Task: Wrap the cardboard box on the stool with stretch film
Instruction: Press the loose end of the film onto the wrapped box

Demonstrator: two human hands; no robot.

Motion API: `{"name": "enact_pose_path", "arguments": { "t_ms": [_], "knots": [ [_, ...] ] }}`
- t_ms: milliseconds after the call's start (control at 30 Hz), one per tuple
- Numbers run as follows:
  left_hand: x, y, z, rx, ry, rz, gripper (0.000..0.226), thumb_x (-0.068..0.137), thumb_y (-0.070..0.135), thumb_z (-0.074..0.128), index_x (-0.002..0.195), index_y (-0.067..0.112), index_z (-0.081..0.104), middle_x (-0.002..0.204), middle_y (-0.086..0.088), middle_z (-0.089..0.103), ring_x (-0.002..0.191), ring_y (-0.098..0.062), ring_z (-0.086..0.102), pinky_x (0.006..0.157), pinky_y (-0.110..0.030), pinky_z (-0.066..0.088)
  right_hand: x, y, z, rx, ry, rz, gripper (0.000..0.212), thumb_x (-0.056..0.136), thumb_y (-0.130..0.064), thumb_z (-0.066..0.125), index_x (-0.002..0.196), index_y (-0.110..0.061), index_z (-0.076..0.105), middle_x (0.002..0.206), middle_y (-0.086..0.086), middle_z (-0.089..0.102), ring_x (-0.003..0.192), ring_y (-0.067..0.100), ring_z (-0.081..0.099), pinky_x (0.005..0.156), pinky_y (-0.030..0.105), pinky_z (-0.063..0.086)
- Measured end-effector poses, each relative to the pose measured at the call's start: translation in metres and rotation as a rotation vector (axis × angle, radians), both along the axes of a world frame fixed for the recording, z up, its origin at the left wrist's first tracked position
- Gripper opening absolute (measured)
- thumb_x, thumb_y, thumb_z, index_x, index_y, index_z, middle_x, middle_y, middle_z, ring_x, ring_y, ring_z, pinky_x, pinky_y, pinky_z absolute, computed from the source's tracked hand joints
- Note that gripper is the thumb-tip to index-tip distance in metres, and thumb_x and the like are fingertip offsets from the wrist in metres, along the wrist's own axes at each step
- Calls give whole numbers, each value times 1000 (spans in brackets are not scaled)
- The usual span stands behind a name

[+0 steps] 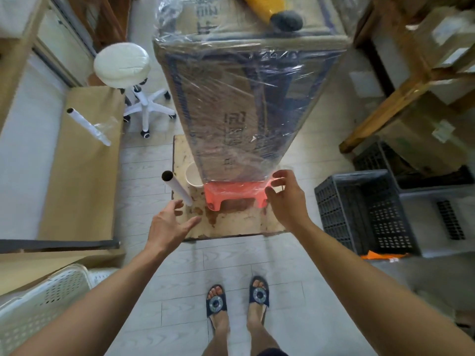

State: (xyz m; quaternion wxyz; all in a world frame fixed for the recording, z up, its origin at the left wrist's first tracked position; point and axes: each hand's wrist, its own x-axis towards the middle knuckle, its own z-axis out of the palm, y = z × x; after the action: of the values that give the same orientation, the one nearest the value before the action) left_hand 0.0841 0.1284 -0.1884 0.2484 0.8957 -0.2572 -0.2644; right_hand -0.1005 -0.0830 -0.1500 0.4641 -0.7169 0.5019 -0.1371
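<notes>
My left hand (168, 222) open near tube (177, 187); my right hand (285, 199) open beside film-wrapped cardboard box (231, 98) on stool (231, 192)

Left of the stool (231, 194) stand tube (177, 188) and bowl (193, 176); right lies open.

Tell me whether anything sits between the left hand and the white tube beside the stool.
Nothing visible does. The left hand is open, right at the lower end of the white tube; the cup sits past it, beside the stool.
</notes>
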Motion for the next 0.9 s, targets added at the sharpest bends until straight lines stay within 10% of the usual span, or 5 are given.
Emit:
{"name": "enact_pose_path", "arguments": {
  "t_ms": [233,500,633,900],
  "knots": [
    [-35,-72,44,-160,70,-54,45,76,43,80,114,24,64,103,12,70,90,-5,67,77,-22,52,18,-43,-8,-84,36,-121,60,81,-25,80,128,-18,44,114,-1,51,96,16,48,78,28,38],
    [-55,-156,82,-281,164,11,15,82,40,71,82,25,76,80,7,74,83,-16,70,82,-32,57,9,-59,-12,105,-200,-153,16,87,-32,74,81,-27,60,88,-3,69,80,22,72,73,46,62],
    [-62,-165,97,-307,310,98,50,69,74,57,72,28,76,85,0,78,88,-23,72,91,-47,55,-4,-74,-4,113,-237,-147,18,93,-11,65,79,-18,57,87,9,66,70,22,74,66,40,63],
    [-81,-188,113,-277,201,-53,49,101,49,42,90,15,76,91,-7,77,88,-23,72,88,-40,56,-12,-78,-1,329,-226,-25,19,92,-31,68,98,-18,56,103,8,64,90,27,72,77,47,62]
  ]
}}
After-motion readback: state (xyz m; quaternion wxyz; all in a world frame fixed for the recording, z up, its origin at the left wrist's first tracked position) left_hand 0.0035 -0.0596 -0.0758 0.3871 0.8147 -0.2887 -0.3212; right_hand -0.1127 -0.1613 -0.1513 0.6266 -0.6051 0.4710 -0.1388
